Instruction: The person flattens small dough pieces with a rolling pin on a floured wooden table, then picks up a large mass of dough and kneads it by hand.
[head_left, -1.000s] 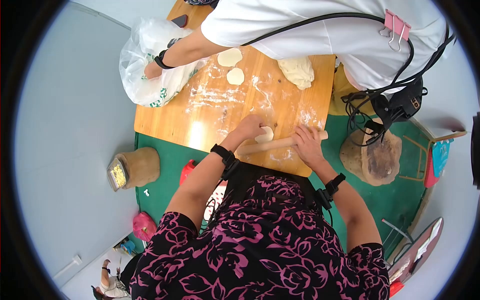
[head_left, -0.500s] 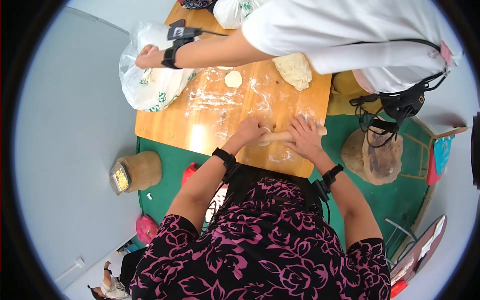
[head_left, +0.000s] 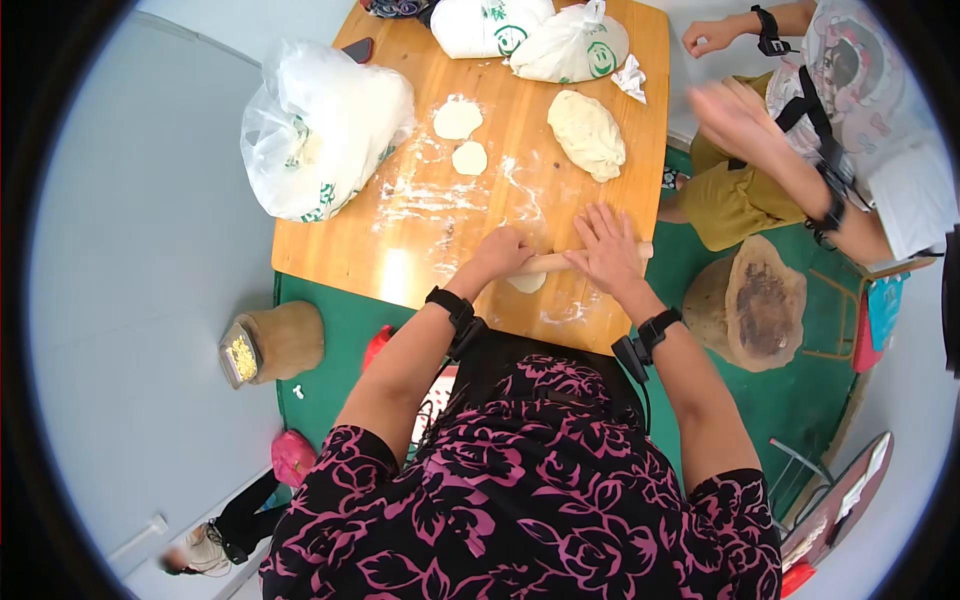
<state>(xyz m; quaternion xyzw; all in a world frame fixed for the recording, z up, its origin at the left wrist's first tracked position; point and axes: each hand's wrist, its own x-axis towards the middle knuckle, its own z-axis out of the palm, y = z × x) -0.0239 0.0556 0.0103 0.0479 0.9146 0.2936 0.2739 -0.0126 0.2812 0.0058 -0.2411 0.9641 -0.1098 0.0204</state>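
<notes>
A wooden rolling pin point(head_left: 548, 263) lies across a thin dough disc point(head_left: 527, 283) at the table's near edge. My right hand point(head_left: 608, 252) rests over the pin toward its right end, palm down on it, with fingers stretched forward. Curled at the pin's left end, my left hand point(head_left: 500, 252) is closed at the disc's edge; its fingertips partly hide what they grip. Two flat dough rounds, a larger one point(head_left: 458, 118) and a smaller one point(head_left: 470, 158), lie farther up the floured table point(head_left: 350, 245). A big lump of dough point(head_left: 586, 135) sits at the right side.
A large plastic bag point(head_left: 335, 140) stands at the table's left, near a dark phone-like object point(head_left: 358, 50). Tied white bags point(head_left: 572, 45) and crumpled tissue point(head_left: 630, 78) are at the back. Another person's hand point(head_left: 740, 118) is off the right edge, above a wooden stump point(head_left: 765, 300).
The other person's arm has withdrawn from over the table to the right, revealing the bags and dough. My right hand has flattened on the pin, and more of the dough disc shows below it.
</notes>
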